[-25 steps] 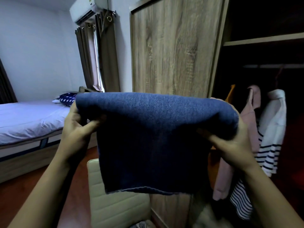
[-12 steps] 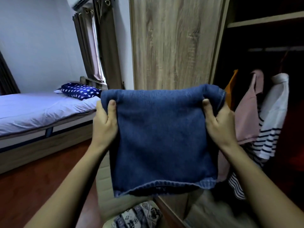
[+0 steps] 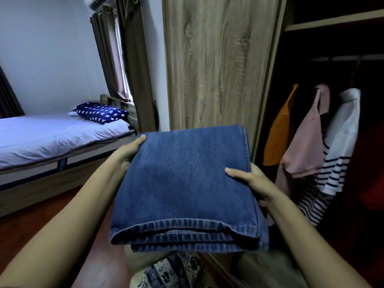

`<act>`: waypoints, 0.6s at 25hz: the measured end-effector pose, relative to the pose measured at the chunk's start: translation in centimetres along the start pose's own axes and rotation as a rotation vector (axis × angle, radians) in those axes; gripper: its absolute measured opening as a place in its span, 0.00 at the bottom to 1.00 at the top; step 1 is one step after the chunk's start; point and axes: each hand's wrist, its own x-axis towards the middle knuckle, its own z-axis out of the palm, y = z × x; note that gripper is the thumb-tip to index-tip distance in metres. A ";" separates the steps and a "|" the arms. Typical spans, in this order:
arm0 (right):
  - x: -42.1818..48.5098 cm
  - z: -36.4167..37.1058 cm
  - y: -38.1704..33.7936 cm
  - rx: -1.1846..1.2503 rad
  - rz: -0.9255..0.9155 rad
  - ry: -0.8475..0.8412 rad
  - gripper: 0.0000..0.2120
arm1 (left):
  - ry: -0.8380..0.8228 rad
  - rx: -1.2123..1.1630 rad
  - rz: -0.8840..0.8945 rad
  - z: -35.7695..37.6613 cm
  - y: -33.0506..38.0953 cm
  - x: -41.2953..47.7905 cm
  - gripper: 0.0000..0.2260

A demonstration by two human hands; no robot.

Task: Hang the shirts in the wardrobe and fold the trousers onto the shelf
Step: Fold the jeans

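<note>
A pair of blue denim trousers [image 3: 187, 183], folded into a thick flat square, lies level between my hands in front of the wardrobe. My left hand [image 3: 129, 150] grips its left edge, thumb along the top and fingers hidden underneath. My right hand [image 3: 250, 180] pinches the right edge, thumb on top, fingers below. Inside the open wardrobe at right hang an orange shirt [image 3: 278, 129], a pink shirt [image 3: 307, 146] and a white striped shirt [image 3: 340, 146] under a dark rail [image 3: 342, 58]. A wooden shelf [image 3: 332, 19] runs above the rail.
The wardrobe's wooden door [image 3: 216, 63] stands straight ahead. A bed [image 3: 52, 138] with a starred pillow [image 3: 99, 112] is at left, curtains behind it. A patterned garment [image 3: 172, 271] lies on a cream seat below my hands. Red-brown floor shows at lower left.
The trousers hung upright from both hands before; now they are folded over once more, held flat and lower. My view has tilted down.
</note>
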 end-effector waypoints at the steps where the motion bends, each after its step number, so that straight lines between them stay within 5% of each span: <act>1: 0.4 0.4 0.2 0.046 0.006 0.040 0.30 | -0.031 -0.042 -0.082 -0.5 -0.4 0.3 0.21; 5: 1.8 0.6 0.5 0.234 0.053 0.135 0.30 | -0.152 -0.141 -0.170 -3.5 -2.3 2.2 0.13; 8: 1.7 0.2 0.7 0.157 0.056 0.160 0.26 | -0.221 0.024 -0.293 -3.2 -5.2 0.4 0.25; 10: 0.8 -0.3 1.0 0.143 0.099 0.046 0.34 | -0.242 0.035 -0.264 -2.5 -7.1 -0.6 0.40; 12: -0.3 -0.6 0.8 0.141 0.091 -0.089 0.45 | -0.209 0.000 -0.197 -2.7 -6.9 0.0 0.45; 15: -0.7 -1.3 -0.7 0.125 0.024 -0.075 0.64 | -0.198 -0.054 -0.093 -2.4 -4.6 1.4 0.52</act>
